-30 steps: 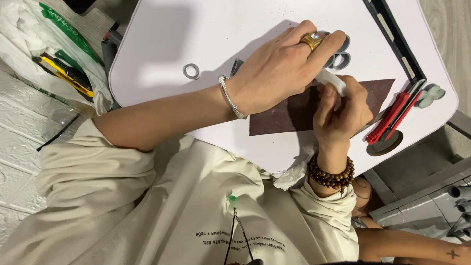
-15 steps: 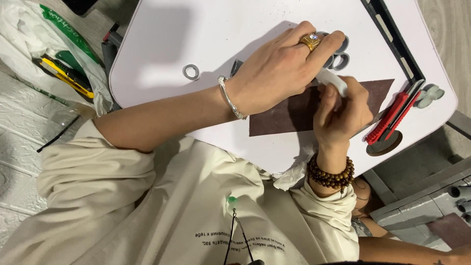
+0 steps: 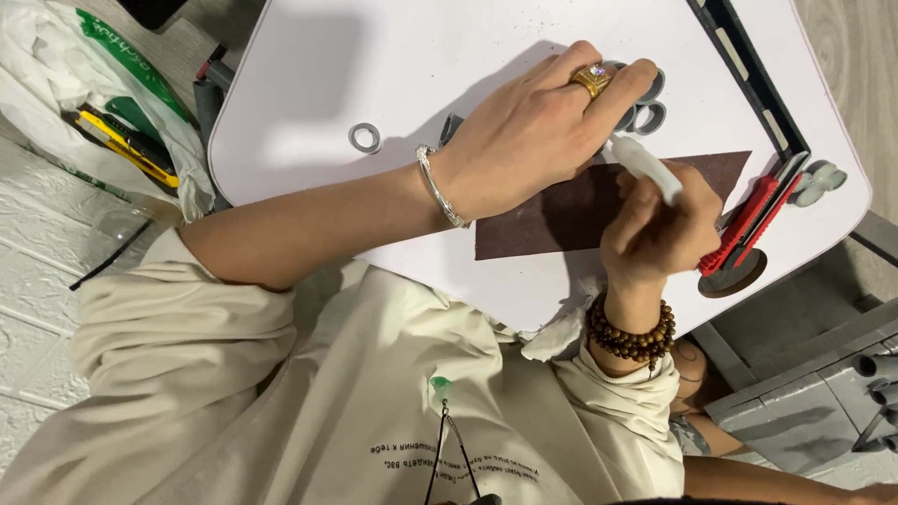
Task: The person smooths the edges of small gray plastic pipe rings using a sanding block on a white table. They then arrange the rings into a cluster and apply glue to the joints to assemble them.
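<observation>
My left hand (image 3: 533, 140), with a gold ring and a silver bangle, lies flat on the upper left part of a dark brown sheet (image 3: 552, 224) on the white table (image 3: 421, 56). Its fingertips cover some grey rings (image 3: 650, 117). My right hand (image 3: 659, 234), with a brown bead bracelet at the wrist, grips a short white stick-shaped tool (image 3: 645, 168). The tool is tilted over the sheet, right next to my left hand's fingers. Its tip is hidden.
A single grey ring (image 3: 365, 137) lies at the left of the table. A red utility knife (image 3: 748, 229), a black ruler (image 3: 748, 75) and small grey parts (image 3: 818, 182) are on the right. A yellow cutter (image 3: 126, 145) rests on a white bag beside the table.
Both hands stay in almost the same place on the brown sheet. My right hand and the white tool have shifted only slightly.
</observation>
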